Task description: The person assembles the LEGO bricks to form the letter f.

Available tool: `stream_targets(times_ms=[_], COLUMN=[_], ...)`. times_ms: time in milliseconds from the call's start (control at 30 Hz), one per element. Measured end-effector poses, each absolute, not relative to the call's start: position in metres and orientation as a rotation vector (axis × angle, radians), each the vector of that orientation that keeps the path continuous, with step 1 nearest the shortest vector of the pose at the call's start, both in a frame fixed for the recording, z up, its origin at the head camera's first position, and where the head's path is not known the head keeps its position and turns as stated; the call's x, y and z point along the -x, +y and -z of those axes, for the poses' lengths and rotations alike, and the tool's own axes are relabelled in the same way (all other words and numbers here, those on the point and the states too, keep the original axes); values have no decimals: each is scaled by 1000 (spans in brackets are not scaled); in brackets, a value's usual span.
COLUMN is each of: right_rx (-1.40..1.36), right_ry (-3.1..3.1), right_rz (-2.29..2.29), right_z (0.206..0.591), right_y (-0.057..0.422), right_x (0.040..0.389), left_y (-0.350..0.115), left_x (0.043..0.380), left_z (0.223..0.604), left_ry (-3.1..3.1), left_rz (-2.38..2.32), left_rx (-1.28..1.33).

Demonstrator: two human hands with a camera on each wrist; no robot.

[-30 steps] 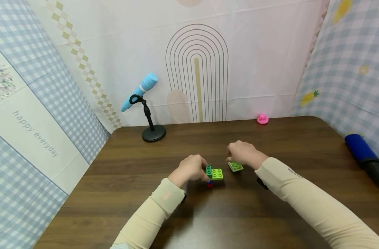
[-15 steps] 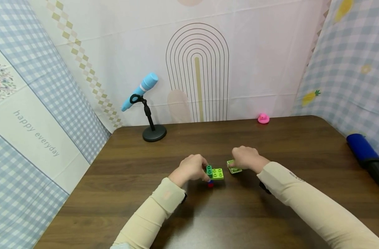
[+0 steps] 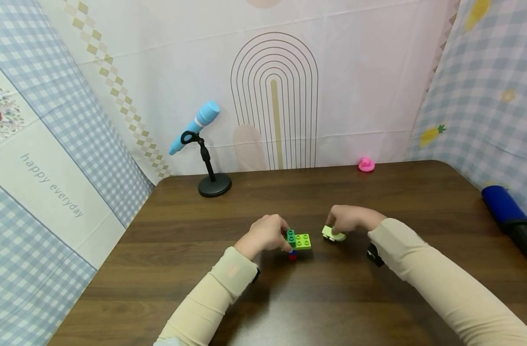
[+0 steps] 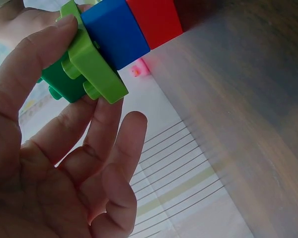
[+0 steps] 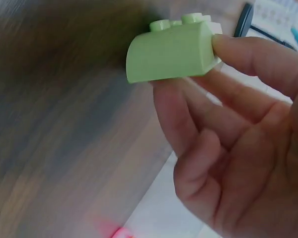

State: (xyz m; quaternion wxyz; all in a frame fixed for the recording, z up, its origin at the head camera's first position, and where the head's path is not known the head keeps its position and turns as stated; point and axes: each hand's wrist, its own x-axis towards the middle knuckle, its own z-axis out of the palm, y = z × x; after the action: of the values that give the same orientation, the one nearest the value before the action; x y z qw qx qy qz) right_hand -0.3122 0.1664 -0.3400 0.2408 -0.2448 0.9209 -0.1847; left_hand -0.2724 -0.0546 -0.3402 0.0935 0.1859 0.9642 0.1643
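Note:
In the head view my left hand grips a small stack of toy building bricks near the middle of the table. The left wrist view shows its thumb and fingers pinching a lime green plate and a dark green brick. A blue brick and then a red brick are joined to the plate's other side. To the right, my right hand pinches a pale green brick with a curved end between thumb and fingers. Its studs point toward the top of the right wrist view.
A light blue toy microphone sits in a black stand at the table's back left. By the back edge is a pink toy duck. A blue and black cylinder lies at the right edge. Printed cloth hangs behind the table.
My right hand has taken hold of the pale green brick, turned it over and shifted it slightly right. The left hand and its stack stay in place.

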Motion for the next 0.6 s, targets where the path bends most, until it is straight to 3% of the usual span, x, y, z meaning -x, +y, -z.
stream_targets(times_ms=[600], right_rx=[634], right_ry=[2648], right_rz=[418], right_z=[343], right_y=[173], right_x=[313], left_y=[-54], left_x=[273], left_z=[341], left_ry=[2865], left_rz=[-482], left_rx=[-562])
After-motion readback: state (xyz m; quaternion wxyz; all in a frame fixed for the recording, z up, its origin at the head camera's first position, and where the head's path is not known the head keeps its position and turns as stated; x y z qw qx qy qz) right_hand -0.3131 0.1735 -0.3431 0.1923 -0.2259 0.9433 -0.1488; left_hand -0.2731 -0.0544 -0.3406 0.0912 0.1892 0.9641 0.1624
